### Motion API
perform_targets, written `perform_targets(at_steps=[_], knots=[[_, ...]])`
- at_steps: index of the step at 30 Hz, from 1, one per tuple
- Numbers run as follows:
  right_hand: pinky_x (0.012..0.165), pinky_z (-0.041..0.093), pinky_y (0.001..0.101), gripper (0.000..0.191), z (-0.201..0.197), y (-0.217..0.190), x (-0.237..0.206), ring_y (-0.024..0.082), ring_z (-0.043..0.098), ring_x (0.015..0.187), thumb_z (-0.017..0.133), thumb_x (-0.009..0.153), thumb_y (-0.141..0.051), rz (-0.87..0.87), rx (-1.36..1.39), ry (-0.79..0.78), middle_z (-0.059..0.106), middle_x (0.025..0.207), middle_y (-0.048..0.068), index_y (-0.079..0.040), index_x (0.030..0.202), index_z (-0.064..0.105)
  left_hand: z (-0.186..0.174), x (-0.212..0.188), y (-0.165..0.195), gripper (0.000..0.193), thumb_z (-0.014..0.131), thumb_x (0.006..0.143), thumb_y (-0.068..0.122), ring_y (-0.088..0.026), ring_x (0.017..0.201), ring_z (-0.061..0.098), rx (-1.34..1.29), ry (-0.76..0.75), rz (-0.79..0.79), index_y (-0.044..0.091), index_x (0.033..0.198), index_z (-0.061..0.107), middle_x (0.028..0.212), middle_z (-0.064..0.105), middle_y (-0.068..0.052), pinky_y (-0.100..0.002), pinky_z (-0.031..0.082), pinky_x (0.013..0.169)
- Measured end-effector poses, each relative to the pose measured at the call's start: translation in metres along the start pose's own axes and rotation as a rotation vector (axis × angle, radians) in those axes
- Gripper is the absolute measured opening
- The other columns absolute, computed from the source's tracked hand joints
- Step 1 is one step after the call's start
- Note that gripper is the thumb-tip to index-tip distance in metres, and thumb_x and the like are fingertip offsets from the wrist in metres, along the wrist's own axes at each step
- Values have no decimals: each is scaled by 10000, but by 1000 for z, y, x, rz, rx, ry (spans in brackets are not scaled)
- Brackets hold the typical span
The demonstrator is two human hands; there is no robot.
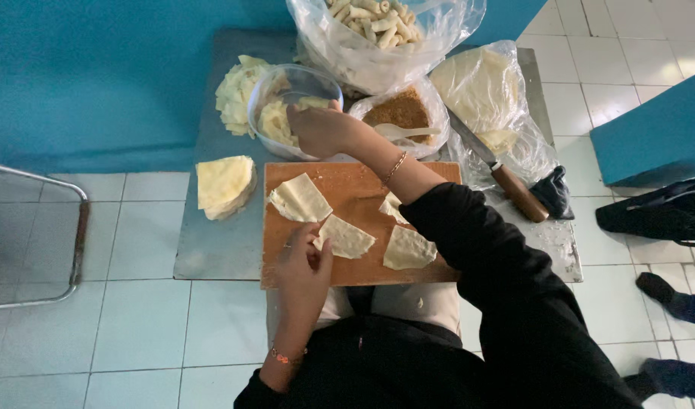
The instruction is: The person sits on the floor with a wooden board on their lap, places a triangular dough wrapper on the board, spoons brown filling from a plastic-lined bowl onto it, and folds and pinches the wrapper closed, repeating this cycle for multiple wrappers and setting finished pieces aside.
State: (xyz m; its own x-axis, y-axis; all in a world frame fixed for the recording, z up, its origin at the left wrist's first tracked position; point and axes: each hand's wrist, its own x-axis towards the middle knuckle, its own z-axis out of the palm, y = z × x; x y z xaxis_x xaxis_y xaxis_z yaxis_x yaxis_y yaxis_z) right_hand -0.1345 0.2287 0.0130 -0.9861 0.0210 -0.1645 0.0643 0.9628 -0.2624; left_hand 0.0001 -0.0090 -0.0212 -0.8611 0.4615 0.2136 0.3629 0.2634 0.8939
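On the left of the counter (211,257) a stack of wrappers (224,184) waits within reach. On the wooden board (355,189), the left hand (303,265) steadies a triangular wrapper piece (346,238), its grip pinching the piece's near-left edge, apparently to keep it flat; the piece's long axis runs left to right, pointing right. The right hand (321,129) reaches over to the clear bowl (287,95), fingers curled at the rim; whether it holds anything I cannot tell. Further right lie a filling bag (400,113) and a knife (514,189).
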Motion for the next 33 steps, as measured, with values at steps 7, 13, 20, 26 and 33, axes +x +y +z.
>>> perform_targets(at_steps=[7, 13, 20, 26, 33], knots=[[941, 279, 736, 692, 7, 0, -1, 437, 701, 929, 561, 807, -116, 30, 123, 139, 736, 934, 205, 77, 1421, 305, 2, 2, -3, 312, 729, 906, 96, -187, 652, 642, 51, 34, 132, 29, 1197, 638, 863, 652, -87, -333, 523, 603], [823, 415, 635, 388, -1, -1, -15, 363, 720, 944, 500, 877, -93, 103, 189, 210, 736, 897, 141, -80, 1262, 456, 2, 1, -5, 205, 717, 918, 87, -187, 664, 660, 44, -7, 109, 35, 1104, 649, 958, 659, -94, -334, 530, 598], [823, 516, 424, 184, -26, 1, -96, 302, 719, 932, 465, 1014, -40, -157, 603, 270, 780, 899, 61, -80, 1167, 372, 0, -9, -6, 163, 751, 895, 101, -242, 872, 635, 209, 94, 288, 52, 1047, 721, 1245, 615, -146, -385, 532, 735], [916, 507, 414, 293, 2, -21, -191, 272, 700, 1176, 467, 920, 55, -134, 751, 85, 768, 1157, 108, -30, 1175, 348, -7, -24, -8, 252, 769, 876, 220, -292, 1207, 550, 452, 100, 521, 141, 1115, 776, 1286, 652, -7, -508, 388, 1023], [790, 424, 456, 473, 31, -35, -210, 298, 605, 1047, 549, 816, 5, -131, 253, 125, 665, 1239, 137, -11, 1272, 424, -4, -31, -3, 251, 755, 924, 281, -230, 1268, 569, 501, 53, 474, 169, 1147, 773, 1287, 671, -1, -502, 278, 1041]])
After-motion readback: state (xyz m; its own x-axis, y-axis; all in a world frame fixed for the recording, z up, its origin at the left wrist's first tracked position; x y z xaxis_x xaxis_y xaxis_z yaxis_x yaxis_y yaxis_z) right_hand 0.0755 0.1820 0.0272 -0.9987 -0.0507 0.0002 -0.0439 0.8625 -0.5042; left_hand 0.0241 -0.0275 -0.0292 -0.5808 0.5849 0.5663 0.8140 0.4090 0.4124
